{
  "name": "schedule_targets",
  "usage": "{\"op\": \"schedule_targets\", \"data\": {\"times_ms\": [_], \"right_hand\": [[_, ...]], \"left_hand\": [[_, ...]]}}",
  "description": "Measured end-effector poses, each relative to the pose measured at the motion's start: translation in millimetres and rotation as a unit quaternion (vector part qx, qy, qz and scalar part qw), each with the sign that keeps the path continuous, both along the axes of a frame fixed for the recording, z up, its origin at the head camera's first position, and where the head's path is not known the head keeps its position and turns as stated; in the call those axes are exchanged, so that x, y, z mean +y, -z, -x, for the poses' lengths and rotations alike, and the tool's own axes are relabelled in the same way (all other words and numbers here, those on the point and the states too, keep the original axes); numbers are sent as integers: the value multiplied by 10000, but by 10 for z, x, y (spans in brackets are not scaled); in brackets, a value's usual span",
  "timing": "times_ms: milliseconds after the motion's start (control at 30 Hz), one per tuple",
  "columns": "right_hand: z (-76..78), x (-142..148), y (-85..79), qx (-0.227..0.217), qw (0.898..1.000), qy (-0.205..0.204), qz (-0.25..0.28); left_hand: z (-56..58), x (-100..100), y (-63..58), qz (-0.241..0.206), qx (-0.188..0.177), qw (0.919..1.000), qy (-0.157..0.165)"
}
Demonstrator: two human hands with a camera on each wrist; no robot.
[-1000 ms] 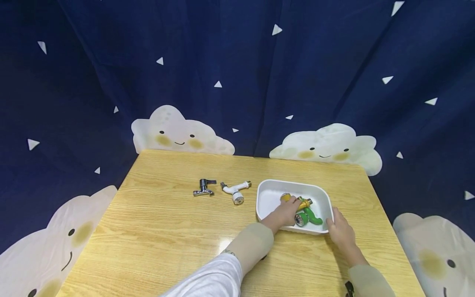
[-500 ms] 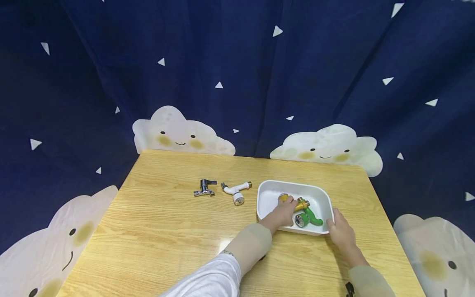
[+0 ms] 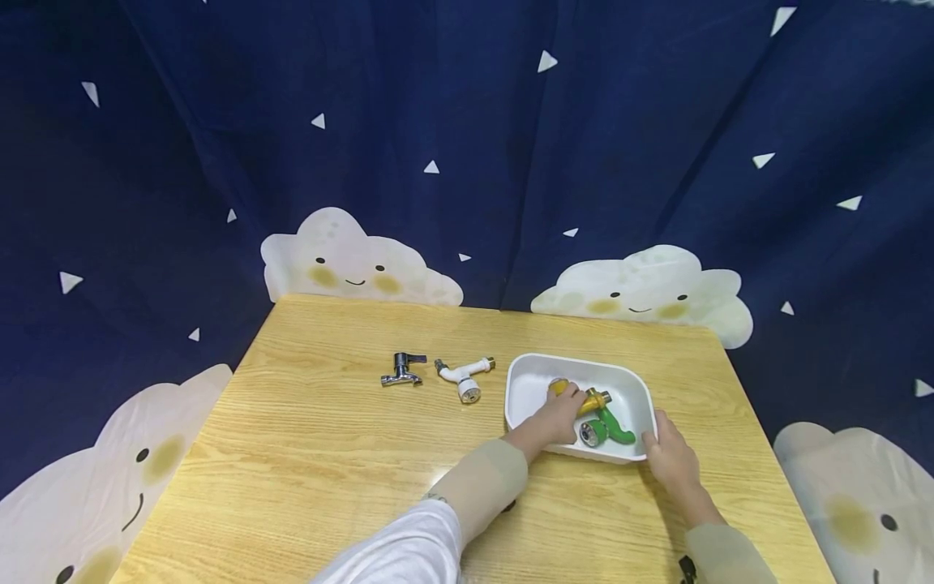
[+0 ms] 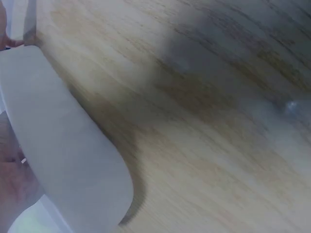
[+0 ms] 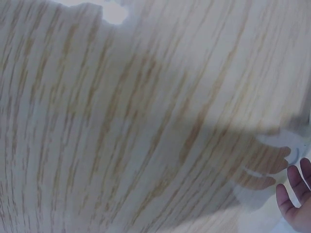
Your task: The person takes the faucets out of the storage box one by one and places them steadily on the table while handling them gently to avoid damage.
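A white tray (image 3: 569,359) stands on the right of a wooden table (image 3: 328,454). In it lie a yellow tap (image 3: 593,400) and a green tap (image 3: 609,426). My left hand (image 3: 560,415) reaches into the tray, fingers curled over the yellow tap. The right hand (image 3: 670,454) rests against the tray's front right corner, thumb along the rim. In the left wrist view the tray's outer wall (image 4: 63,160) fills the left side. The right wrist view shows fingertips (image 5: 294,194) near the tray's edge at the bottom right.
A chrome tap (image 3: 401,369) and a white plastic tap (image 3: 463,377) lie on the table left of the tray. A dark blue curtain with cloud figures hangs round the table on all sides.
My left hand has drawn back slightly toward me, and the yellow tap has shifted a little left with it. The right hand has stayed at the tray's corner.
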State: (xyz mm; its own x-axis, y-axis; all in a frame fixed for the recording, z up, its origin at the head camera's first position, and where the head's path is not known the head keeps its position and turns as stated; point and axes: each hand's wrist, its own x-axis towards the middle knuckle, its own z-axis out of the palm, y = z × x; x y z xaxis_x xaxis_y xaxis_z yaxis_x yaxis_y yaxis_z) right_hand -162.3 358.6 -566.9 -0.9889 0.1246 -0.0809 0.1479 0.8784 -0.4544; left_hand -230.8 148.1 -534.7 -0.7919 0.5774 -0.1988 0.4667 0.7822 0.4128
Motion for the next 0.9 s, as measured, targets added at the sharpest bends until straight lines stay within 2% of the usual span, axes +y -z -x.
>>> {"op": "schedule_targets", "data": {"times_ms": [267,667,900], "right_hand": [[-1,-9,-3,3,10000,27,-38],[0,-11,6,-108,9999,23,-39],[-3,-9,4,-137,9999,21,-39]], "left_hand": [[37,-52,-93,-138,48,9999,3],[103,-217,-335,-428,73,9991,35],[136,-330,-411,-364,221,9990,133]]}}
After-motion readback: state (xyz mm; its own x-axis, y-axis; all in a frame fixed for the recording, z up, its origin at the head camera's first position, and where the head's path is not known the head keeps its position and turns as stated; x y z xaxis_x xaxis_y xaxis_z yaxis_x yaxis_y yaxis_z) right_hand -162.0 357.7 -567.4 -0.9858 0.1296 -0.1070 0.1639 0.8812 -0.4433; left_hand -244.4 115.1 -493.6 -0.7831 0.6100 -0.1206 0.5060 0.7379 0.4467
